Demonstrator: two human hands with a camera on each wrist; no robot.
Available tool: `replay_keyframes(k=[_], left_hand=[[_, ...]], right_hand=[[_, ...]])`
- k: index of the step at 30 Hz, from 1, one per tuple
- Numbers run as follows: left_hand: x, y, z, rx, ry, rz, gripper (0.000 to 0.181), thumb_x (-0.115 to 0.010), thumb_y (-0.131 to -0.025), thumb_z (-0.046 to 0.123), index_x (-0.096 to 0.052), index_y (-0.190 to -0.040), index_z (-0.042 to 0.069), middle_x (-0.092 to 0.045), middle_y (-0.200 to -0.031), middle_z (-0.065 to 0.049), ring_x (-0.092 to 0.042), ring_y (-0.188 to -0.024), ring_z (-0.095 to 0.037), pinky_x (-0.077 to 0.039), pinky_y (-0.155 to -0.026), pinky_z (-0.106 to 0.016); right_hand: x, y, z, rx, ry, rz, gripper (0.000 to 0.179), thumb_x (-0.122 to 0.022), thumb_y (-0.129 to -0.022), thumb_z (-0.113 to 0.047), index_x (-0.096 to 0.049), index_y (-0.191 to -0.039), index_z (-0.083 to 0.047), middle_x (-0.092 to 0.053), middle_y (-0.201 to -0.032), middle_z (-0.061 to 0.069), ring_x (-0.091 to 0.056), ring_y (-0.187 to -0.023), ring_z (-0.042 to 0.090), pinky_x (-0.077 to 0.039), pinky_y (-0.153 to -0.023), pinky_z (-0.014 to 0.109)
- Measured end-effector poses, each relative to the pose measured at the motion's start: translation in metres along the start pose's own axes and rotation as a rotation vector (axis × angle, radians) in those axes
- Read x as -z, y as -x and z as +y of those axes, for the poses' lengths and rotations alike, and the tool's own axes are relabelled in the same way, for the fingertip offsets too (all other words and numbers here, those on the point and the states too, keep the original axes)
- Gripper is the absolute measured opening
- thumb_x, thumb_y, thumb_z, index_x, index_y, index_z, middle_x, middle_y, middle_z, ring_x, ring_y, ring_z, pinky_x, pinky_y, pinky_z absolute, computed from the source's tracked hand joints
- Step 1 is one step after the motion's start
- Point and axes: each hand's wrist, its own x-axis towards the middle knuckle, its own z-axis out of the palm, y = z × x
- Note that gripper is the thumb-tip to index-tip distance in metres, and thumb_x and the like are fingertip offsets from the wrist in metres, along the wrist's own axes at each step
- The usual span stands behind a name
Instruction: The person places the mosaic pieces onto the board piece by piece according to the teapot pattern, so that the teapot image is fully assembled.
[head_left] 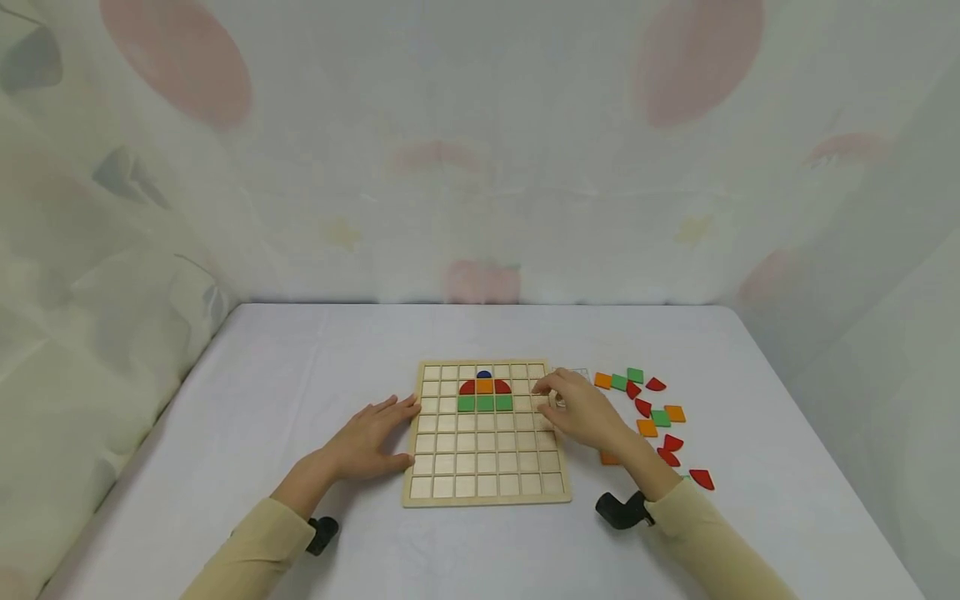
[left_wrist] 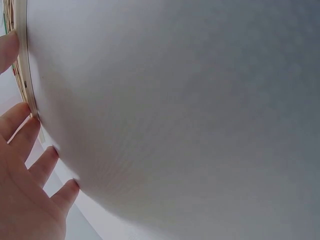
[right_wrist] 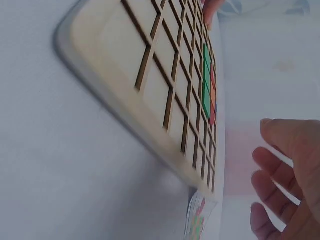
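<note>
I'm watching the right hand (head_left: 587, 412), thumb and fingers apart, hovering at the board's (head_left: 487, 463) right edge, nearer the tiles (head_left: 647, 428) right of it, spread left hand (head_left: 367, 442) touching its left edge.

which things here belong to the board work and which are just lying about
In use, it seems:
- wooden grid board
- coloured pieces on it
- loose pieces to its right
- probably the printed card

Just around:
- white table covering
- patterned backdrop
- black wrist devices, worn

Board (head_left: 487, 502): pale, gridded
Board tiles (head_left: 484, 386): blue, red, orange, green
Loose tiles (head_left: 661, 418), beyond board's right edge: red, orange, green
</note>
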Motion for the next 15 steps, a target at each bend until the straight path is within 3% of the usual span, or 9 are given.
replay_keyframes(k=[8,15], left_hand=[[0.000,0.000,0.001,-0.011,-0.015,0.016,0.072,-0.071,-0.077,0.033,-0.042,-0.138,0.009,-0.035,-0.147,-0.008,-0.030,-0.134,-0.037,-0.024,-0.103,-0.061],[0.002,0.001,0.002,-0.004,-0.010,0.003,0.072,-0.070,-0.077,0.035,-0.042,-0.138,0.009,-0.035,-0.147,-0.008,-0.029,-0.134,-0.037,-0.023,-0.104,-0.060]], right_hand=[[0.013,0.031,0.023,0.000,-0.050,0.023,0.025,-0.070,-0.080,-0.011,-0.062,-0.103,-0.013,-0.063,-0.099,-0.002,-0.056,-0.086,0.014,-0.051,-0.071,0.032],[0.019,0.056,0.038,-0.093,-0.082,-0.002,0.024,-0.070,-0.080,-0.013,-0.063,-0.102,-0.014,-0.061,-0.098,-0.003,-0.055,-0.087,0.014,-0.051,-0.073,0.030]])
